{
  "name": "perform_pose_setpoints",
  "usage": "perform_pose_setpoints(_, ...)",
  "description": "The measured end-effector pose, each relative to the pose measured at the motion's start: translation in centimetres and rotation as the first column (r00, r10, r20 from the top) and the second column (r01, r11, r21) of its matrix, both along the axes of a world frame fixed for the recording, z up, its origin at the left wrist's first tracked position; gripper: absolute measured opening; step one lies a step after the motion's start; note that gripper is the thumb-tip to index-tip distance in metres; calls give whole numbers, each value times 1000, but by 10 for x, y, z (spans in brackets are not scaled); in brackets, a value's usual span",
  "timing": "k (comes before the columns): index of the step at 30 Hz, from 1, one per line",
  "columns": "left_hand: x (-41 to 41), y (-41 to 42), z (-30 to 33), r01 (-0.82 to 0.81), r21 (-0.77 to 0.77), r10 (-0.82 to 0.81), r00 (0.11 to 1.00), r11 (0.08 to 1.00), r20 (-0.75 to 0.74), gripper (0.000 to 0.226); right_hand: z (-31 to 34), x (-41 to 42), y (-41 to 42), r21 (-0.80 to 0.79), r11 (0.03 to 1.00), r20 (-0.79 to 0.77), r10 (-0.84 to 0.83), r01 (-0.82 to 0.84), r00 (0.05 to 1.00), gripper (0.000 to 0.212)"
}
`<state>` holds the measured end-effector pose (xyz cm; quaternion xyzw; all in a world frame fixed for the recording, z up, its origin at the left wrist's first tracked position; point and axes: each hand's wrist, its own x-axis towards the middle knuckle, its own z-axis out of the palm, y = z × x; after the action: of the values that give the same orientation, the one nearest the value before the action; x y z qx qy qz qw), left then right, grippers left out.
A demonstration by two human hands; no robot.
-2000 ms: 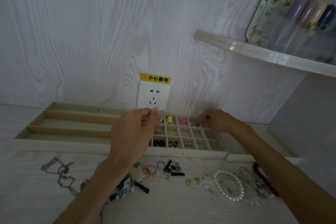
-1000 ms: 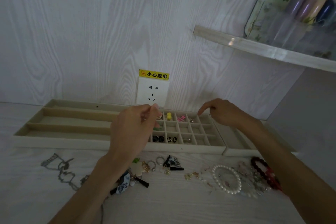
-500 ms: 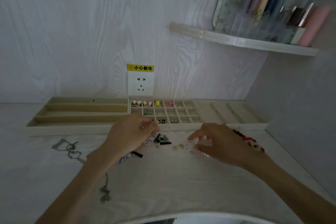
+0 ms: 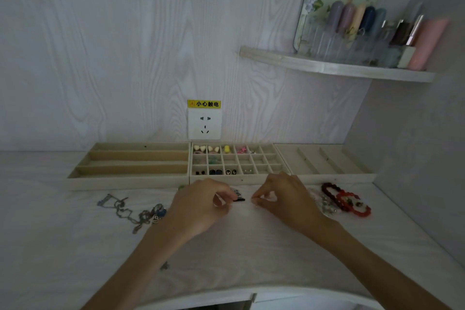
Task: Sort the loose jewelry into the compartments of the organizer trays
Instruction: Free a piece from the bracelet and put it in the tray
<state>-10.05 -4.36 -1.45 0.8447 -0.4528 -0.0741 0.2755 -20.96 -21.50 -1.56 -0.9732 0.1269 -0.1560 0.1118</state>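
Three beige organizer trays stand along the wall: a long-slot tray (image 4: 130,178), a small-grid tray (image 4: 239,180) with earrings in several cells, and a slanted-slot tray (image 4: 327,176). My left hand (image 4: 201,206) rests on the table before the grid tray, fingers curled, thumb and finger pinching something small that I cannot make out. My right hand (image 4: 284,199) lies beside it, its thumb and forefinger pinching a tiny piece at the tabletop. A black tasselled earring (image 4: 237,196) lies between the hands. Other loose pieces under the hands are hidden.
A silver chain necklace (image 4: 125,211) lies at the left on the white table (image 4: 239,246). Red bead bracelets (image 4: 347,200) lie at the right. A wall socket (image 4: 204,126) sits behind the trays. A shelf (image 4: 334,66) with bottles hangs at the upper right.
Both hands came down from over the grid tray to the table in front of it. The view pulled back and widened.
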Motion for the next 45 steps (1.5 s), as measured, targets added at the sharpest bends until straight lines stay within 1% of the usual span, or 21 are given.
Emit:
perform_pose_setpoints(2, -4, -4, -1, 7, -11, -7, 1000, 1000, -3, 19, 3, -3, -3, 141, 990, -9, -18, 19, 1000, 9)
perform_pose_setpoints(4, -7, -9, -3, 27, -11, -27, 1000, 1000, -16, 28, 6, -5, -2, 364, 931, -13, -23, 26, 1000, 7)
perform_pose_setpoints(6, -11, -15, -6, 53, -36, -56, 994, 998, -89, 37, 10, -8, 2, 604, 796, -9, -36, 34, 999, 5)
perform_pose_setpoints(7, -12, -18, -9, 61, -64, -70, 987, 996, -147, 39, 13, -10, 5, 695, 718, -13, -52, 47, 999, 5)
perform_pose_setpoints(9, -16, -22, -12, 69, -142, -104, 962, 988, -252, 37, 18, -14, 9, 818, 573, -14, -64, 48, 998, 11)
perform_pose_setpoints(10, -18, -23, -12, 68, -188, -122, 948, 980, -294, 31, 20, -16, 10, 856, 516, -5, -59, 35, 998, 16)
perform_pose_setpoints(12, -21, -22, -12, 54, -297, -169, 911, 953, -376, 18, 21, -18, 11, 898, 440, 2, -70, 29, 998, 24)
perform_pose_setpoints(15, -24, -20, -8, 29, -403, -222, 868, 915, -444, 9, 20, -17, 11, 911, 406, -29, -110, 71, 994, 33)
perform_pose_setpoints(17, -24, -20, -7, 21, -423, -226, 869, 906, -441, 7, 18, -14, 11, 915, 394, -30, -145, 86, 989, 36)
perform_pose_setpoints(18, -24, -20, -6, 25, -420, -227, 870, 907, -437, 8, 18, -13, 11, 917, 390, -28, -157, 88, 987, 33)
perform_pose_setpoints(20, -26, -22, -6, 44, -396, -229, 872, 917, -433, 12, 18, -12, 12, 912, 400, -27, -163, 91, 986, 26)
perform_pose_setpoints(22, -28, -24, -7, 61, -362, -220, 883, 930, -414, 17, 18, -11, 14, 902, 422, -20, -160, 86, 987, 24)
perform_pose_setpoints(24, -30, -26, -7, 60, -351, -210, 890, 935, -406, 19, 19, -12, 14, 878, 472, 3, -182, 85, 983, 19)
perform_pose_setpoints(26, -29, -27, -8, 53, -331, -180, 912, 942, -369, 20, 20, -14, 13, 828, 553, 44, -220, 87, 975, 11)
perform_pose_setpoints(27, -27, -28, -9, 52, -309, -154, 936, 950, -317, 21, 20, -15, 11, 792, 604, 60, -220, 88, 974, 9)
perform_pose_setpoints(29, -23, -28, -11, 56, -233, -101, 977, 971, -186, 25, 21, -18, 9, 706, 705, 73, -166, 67, 983, 11)
perform_pose_setpoints(31, -23, -27, -10, 71, -155, -81, 995, 985, -61, 30, 22, -20, 7, 638, 769, 88, -122, 38, 989, 9)
perform_pose_setpoints(34, -26, -28, -6, 93, -116, -86, 994, 989, 69, 28, 26, -22, 4, 585, 810, 107, -116, 32, 987, 5)
perform_pose_setpoints(40, -25, -32, -2, 130, -94, -108, 971, 987, 214, 28, 32, -19, -2, 497, 867, 38, -63, 36, 997, 5)
perform_pose_setpoints(43, -20, -35, -2, 158, -89, -133, 960, 983, 245, 24, 34, -17, -6, 441, 897, 16, -51, 39, 999, 2)
perform_pose_setpoints(45, -15, -38, -3, 176, -92, -150, 960, 980, 238, 21, 34, -14, -10, 448, 894, 40, -55, 31, 998, 5)
